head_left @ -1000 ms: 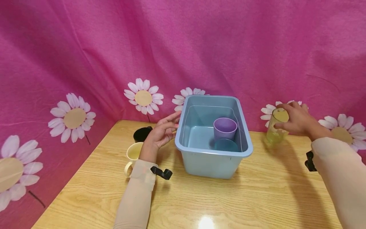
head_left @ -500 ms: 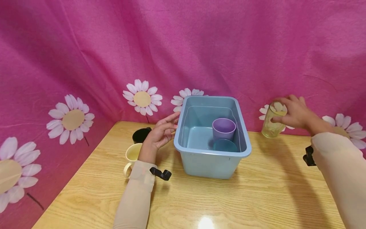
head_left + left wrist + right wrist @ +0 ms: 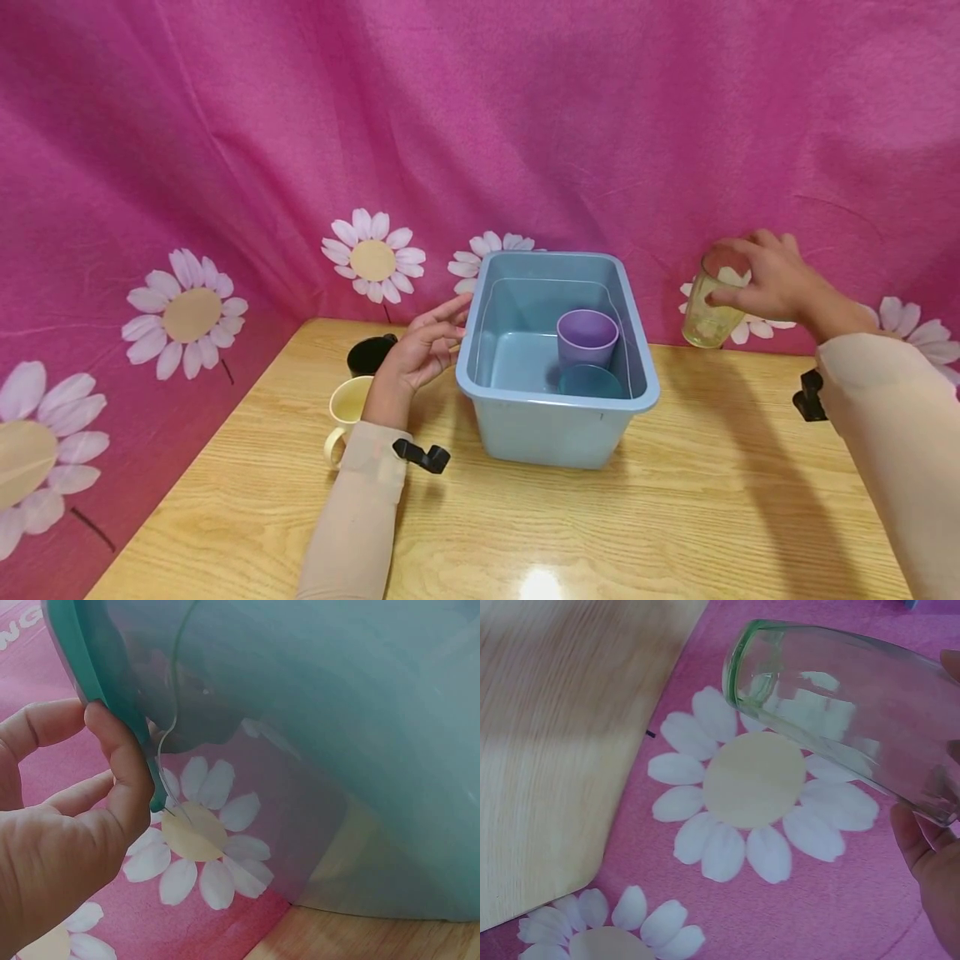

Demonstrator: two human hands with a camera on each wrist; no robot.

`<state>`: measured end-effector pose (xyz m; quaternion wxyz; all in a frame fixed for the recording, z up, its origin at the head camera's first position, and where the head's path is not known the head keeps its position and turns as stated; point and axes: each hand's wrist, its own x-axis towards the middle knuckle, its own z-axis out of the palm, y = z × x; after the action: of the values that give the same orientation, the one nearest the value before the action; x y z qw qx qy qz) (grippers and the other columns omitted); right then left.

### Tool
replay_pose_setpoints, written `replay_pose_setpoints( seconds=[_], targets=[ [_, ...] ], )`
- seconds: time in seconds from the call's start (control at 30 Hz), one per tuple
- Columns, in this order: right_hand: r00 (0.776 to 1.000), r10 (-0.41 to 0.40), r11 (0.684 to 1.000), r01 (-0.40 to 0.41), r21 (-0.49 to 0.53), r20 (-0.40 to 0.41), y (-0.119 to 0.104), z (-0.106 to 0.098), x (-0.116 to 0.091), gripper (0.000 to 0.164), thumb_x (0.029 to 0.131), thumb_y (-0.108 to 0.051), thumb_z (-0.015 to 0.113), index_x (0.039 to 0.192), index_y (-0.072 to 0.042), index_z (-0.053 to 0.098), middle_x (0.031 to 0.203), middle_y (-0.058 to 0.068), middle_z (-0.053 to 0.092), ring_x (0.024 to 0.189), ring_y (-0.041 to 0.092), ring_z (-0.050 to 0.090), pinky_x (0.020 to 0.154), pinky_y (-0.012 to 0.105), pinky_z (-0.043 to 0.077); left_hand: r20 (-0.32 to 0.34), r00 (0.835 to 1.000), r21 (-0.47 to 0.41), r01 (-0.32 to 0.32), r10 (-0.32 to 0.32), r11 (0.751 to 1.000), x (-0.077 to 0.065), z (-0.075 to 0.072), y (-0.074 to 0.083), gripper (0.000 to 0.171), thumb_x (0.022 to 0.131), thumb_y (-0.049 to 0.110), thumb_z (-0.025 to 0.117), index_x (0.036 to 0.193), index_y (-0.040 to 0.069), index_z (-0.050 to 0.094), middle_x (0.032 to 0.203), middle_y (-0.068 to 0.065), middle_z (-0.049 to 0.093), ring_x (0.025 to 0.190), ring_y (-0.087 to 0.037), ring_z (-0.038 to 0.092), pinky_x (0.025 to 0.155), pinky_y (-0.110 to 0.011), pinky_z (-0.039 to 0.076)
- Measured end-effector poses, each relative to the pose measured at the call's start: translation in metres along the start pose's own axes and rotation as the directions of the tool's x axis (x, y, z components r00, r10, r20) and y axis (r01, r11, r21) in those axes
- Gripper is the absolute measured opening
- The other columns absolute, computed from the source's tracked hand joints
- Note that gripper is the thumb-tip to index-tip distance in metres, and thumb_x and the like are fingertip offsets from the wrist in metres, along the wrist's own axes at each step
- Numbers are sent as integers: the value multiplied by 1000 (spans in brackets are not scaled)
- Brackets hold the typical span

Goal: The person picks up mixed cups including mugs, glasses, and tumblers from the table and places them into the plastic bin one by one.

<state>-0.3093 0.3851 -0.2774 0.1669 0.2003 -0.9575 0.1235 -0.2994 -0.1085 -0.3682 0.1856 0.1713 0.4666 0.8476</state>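
Thumb and fingers of my right hand [image 3: 780, 287] grip a clear yellow-green drinking glass [image 3: 708, 321] near its rim. The glass hangs tilted above the table's back right part; in the right wrist view its thick green base [image 3: 742, 667] points away from the hand. My left hand [image 3: 420, 354] stands at the left side of a grey-blue plastic tub [image 3: 555, 429], its loosely bent fingertips touching the outside of the rim. In the left wrist view, fingers [image 3: 124, 761] meet the rim's edge [image 3: 105, 675]. A purple cup [image 3: 588, 337] and a teal cup [image 3: 591, 383] sit inside the tub, on its right.
A cream mug [image 3: 348, 404] and a black mug [image 3: 367, 354] stand left of my left forearm, partly covered by it. The wooden table [image 3: 675, 500] backs onto a pink curtain [image 3: 637, 125] with daisies.
My right hand has lifted the glass off the table, up and slightly left, and tilted it. The left hand, tub and cups have stayed in place.
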Motion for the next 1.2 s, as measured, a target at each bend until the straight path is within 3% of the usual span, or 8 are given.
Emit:
replay_pose_setpoints(
  seconds=[0.3, 0.5, 0.87, 1.2],
  targets=[
    [999, 26, 1000, -26, 5, 29, -9, -10, 7, 68, 80, -32, 78, 137, -1, 57, 131, 33, 47, 114, 48, 36, 83, 56, 27, -11, 1000, -4, 2, -2, 1000, -1, -1, -2, 68, 95, -10, 40, 161, 3, 26, 150, -16, 43, 89, -15, 67, 81, -31, 58],
    [998, 40, 999, -40, 1, 44, -10, -20, 13, 73, 82, -33, 76, 142, 2, 51, 135, 38, 41, 115, 54, 33, 84, 63, 31, 1, 1000, -4, -2, 2, 1000, -1, -1, -1, 69, 96, -9, 41, 162, 2, 23, 157, -19, 38, 91, -16, 67, 82, -32, 58],
    [998, 38, 999, -36, -30, 48, -17, -33, 20, 75, 84, -34, 77, 145, 1, 50, 136, 36, 40, 114, 52, 32, 82, 61, 32, -8, 1000, 2, -3, 3, 1000, -2, 1, 0, 68, 95, -9, 42, 161, 3, 26, 153, -17, 41, 88, -15, 66, 80, -31, 58],
    [1000, 2, 999, -2, -44, 19, -28, -45, 27, 74, 83, -30, 76, 144, 2, 50, 132, 35, 42, 109, 50, 33, 79, 58, 31, -10, 1000, -5, -5, 5, 1000, -2, 2, 0, 68, 95, -9, 42, 161, 4, 28, 159, -20, 35, 89, -15, 67, 81, -32, 58]
  ],
)
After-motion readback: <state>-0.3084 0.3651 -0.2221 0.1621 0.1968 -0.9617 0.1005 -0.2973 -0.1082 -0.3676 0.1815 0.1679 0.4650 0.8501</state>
